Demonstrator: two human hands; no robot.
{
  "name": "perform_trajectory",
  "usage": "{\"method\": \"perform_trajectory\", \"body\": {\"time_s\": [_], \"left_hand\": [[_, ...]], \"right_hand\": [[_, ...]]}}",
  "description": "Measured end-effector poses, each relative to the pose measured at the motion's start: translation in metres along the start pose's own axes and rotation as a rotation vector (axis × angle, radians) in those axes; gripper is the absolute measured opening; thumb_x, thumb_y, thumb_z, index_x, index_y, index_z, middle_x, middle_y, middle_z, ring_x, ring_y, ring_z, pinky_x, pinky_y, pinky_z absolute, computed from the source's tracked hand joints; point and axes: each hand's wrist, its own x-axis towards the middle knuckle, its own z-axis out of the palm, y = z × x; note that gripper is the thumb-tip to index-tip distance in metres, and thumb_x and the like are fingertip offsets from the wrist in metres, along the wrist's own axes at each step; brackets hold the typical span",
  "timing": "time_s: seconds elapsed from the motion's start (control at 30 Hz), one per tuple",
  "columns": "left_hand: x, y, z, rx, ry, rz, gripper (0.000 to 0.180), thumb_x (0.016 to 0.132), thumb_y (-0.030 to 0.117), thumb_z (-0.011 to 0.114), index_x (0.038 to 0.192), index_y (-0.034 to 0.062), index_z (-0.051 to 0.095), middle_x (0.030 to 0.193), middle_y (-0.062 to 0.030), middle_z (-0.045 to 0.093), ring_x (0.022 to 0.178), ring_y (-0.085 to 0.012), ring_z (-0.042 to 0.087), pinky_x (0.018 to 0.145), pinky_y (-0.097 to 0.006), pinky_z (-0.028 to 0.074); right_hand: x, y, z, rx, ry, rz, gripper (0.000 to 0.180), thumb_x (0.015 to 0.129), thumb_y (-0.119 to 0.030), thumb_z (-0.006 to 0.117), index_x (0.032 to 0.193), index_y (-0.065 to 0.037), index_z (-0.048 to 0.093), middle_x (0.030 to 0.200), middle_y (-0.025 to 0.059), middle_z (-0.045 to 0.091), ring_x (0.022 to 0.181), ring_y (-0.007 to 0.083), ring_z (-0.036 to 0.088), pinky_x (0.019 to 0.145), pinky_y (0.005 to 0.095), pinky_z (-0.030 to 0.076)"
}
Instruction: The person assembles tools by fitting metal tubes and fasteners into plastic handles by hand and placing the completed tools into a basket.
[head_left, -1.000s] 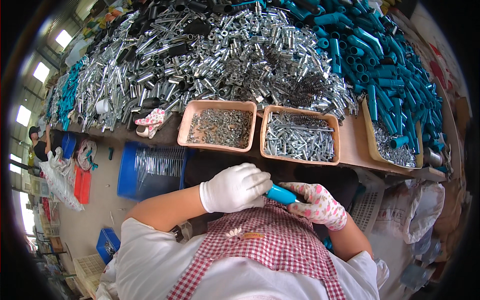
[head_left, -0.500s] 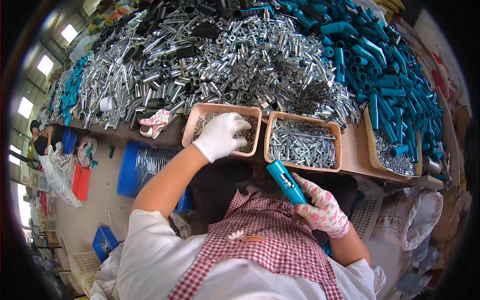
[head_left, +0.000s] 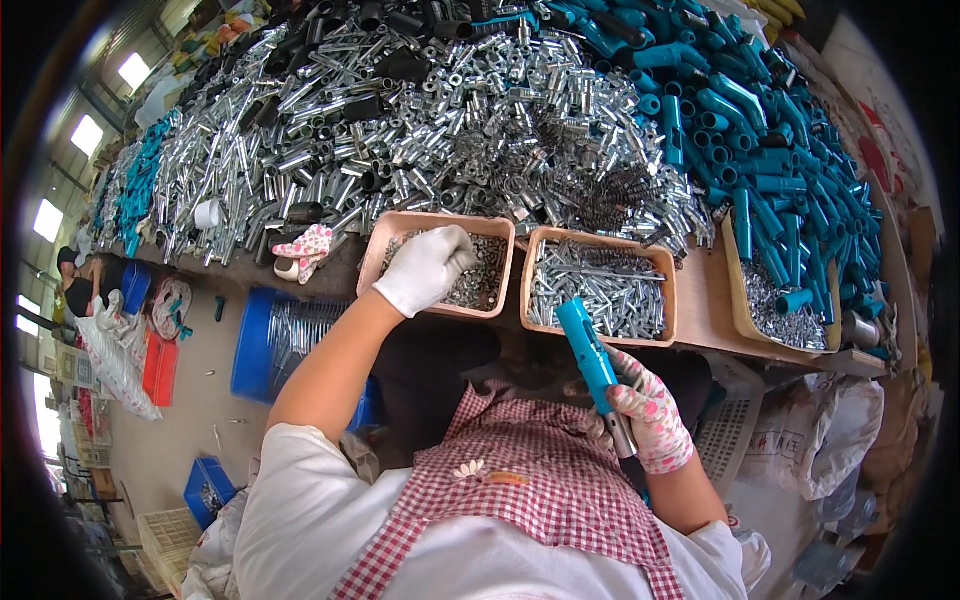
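Observation:
My left hand (head_left: 428,270), in a white glove, is over a tan tray (head_left: 369,262) of small metal parts (head_left: 482,280). Its fingers are curled together, and whatever they pinch is hidden. In front of my apron, my right hand (head_left: 652,420), in a white glove with pink flowers, is closed round a teal tube (head_left: 588,352). The tube has slots in its side and leans with its upper end to the left. A bare metal end (head_left: 622,438) sticks out below my fingers. A second tan tray (head_left: 530,285), just beyond the tube, holds metal pins (head_left: 600,290).
Behind the trays rises a large heap of metal tubes and fittings (head_left: 430,130), with teal tubes (head_left: 760,160) piled at the right. A third tray (head_left: 741,290) stands by them. Blue bins (head_left: 253,345) are at the left; another person (head_left: 80,280) is far left.
My left hand's fingers have drawn together over the tray. My right hand has turned the teal tube more upright, and its metal lower end now shows.

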Motion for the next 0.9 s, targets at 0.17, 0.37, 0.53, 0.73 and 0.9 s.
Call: {"method": "perform_trajectory", "body": {"time_s": [0.17,0.37,0.53,0.73,0.9], "left_hand": [[-0.036,0.025,-0.005,0.099,0.216,0.103,0.016,0.089,0.018,0.061,0.082,0.0037,0.063,0.08,-0.0132,0.065,0.078,-0.0337,0.064,0.069,-0.042,0.05],[-0.094,0.05,0.05,0.22,-0.278,0.245,0.021,0.074,0.027,0.07,0.064,0.0092,0.064,0.065,-0.0072,0.062,0.066,-0.0279,0.063,0.06,-0.039,0.051],[-0.095,-0.025,0.093,0.792,-0.076,-0.147,0.012,0.079,0.016,0.06,0.084,0.0071,0.065,0.072,-0.0103,0.062,0.068,-0.03,0.065,0.06,-0.041,0.054],[-0.089,0.057,0.041,0.343,-0.277,-0.144,0.025,0.079,0.03,0.07,0.086,0.0069,0.071,0.076,-0.013,0.067,0.073,-0.0304,0.067,0.066,-0.04,0.053],[-0.031,0.066,0.01,0.268,0.189,-0.055,0.027,0.078,0.03,0.07,0.09,0.006,0.07,0.08,-0.015,0.066,0.077,-0.035,0.065,0.073,-0.044,0.053]], "right_hand": [[0.005,0.004,-0.012,0.204,-0.044,0.009,0.074,0.081,-0.02,0.076,0.141,-0.001,0.036,0.108,0.0315,0.063,0.058,0.0278,0.068,0.044,0.0307,0.054],[0.003,0.005,-0.016,0.214,-0.082,0.052,0.082,0.08,-0.021,0.078,0.146,-0.004,0.031,0.111,0.0277,0.062,0.062,0.0241,0.068,0.053,0.0297,0.057],[0.007,0.007,-0.011,0.204,-0.076,0.042,0.079,0.082,-0.02,0.077,0.145,-0.004,0.032,0.111,0.0287,0.062,0.062,0.0252,0.068,0.056,0.032,0.056],[0.003,0.003,-0.023,0.207,-0.062,0.063,0.084,0.08,-0.023,0.078,0.145,-0.002,0.029,0.113,0.0273,0.061,0.061,0.0237,0.067,0.053,0.0294,0.055],[0.006,0.006,-0.014,0.185,-0.13,0.062,0.096,0.072,-0.019,0.083,0.147,-0.003,0.026,0.119,0.0231,0.058,0.067,0.0201,0.064,0.054,0.026,0.054]]}}
